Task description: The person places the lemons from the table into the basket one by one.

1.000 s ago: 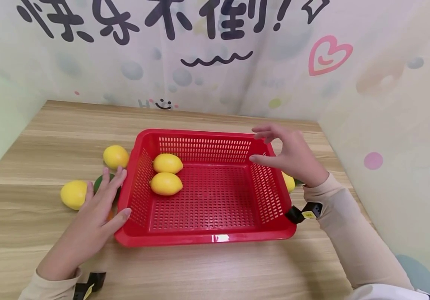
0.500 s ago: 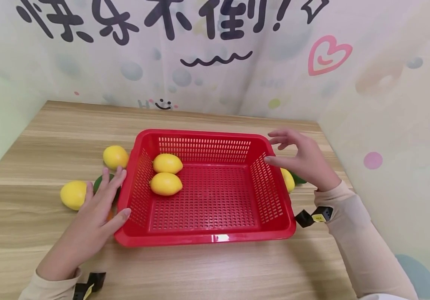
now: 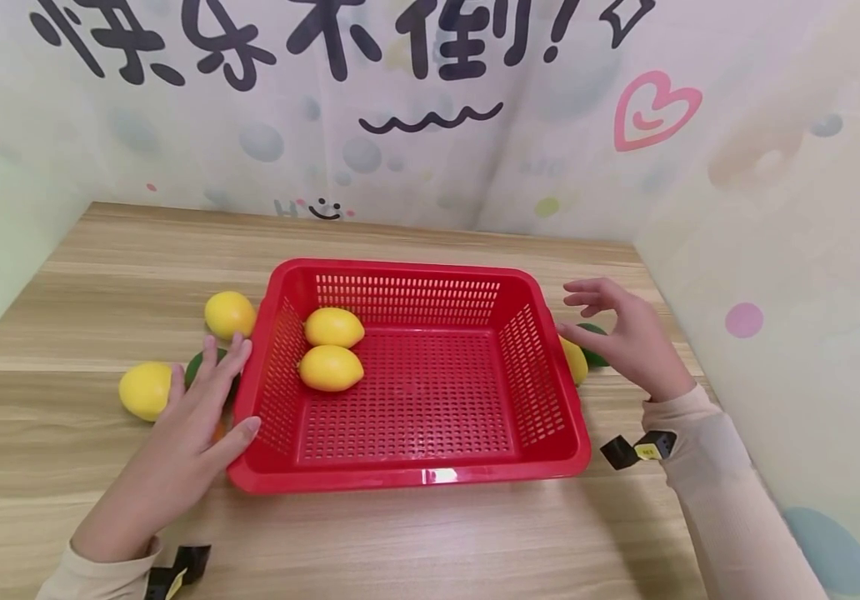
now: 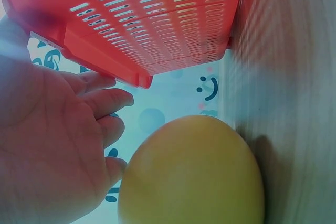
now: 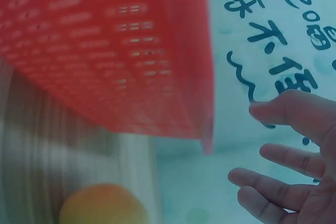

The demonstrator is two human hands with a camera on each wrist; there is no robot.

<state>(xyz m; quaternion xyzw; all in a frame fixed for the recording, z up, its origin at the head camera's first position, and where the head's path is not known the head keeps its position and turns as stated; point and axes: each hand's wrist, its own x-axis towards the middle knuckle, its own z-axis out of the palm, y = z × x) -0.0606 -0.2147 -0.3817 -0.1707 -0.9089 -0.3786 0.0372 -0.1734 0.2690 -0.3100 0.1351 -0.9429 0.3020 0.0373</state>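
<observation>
The red basket [image 3: 407, 477] stands upright in the middle of the worktop [image 3: 430, 550], its sides well apart from the left and right edges. Two lemons, the farther lemon [image 3: 334, 327] and the nearer lemon [image 3: 331, 368], lie inside it, side by side near its left wall. That much is done; the rest of the basket floor is bare.

Other fruit lies outside. Toward the worktop's left edge are a round yellow fruit [image 3: 230, 314] close to the basket and a larger yellow fruit [image 3: 147, 390] farther out, with a dark green fruit [image 3: 199, 363] and a sliver of something orange [image 3: 217, 432] partly hidden by the left hand [image 3: 186, 442]. Toward the right edge, a yellow fruit [image 3: 574, 363] and a green fruit [image 3: 593, 358] sit just beside the basket.

With more fruit out than in, the work looks only part-way along, probably early.

The left hand's fingers lie extended along the basket's left rim, thumb spread; whether they press cannot be told. The right hand hangs over the right-hand fruit, thumb and fingers wide apart, holding nothing.
</observation>
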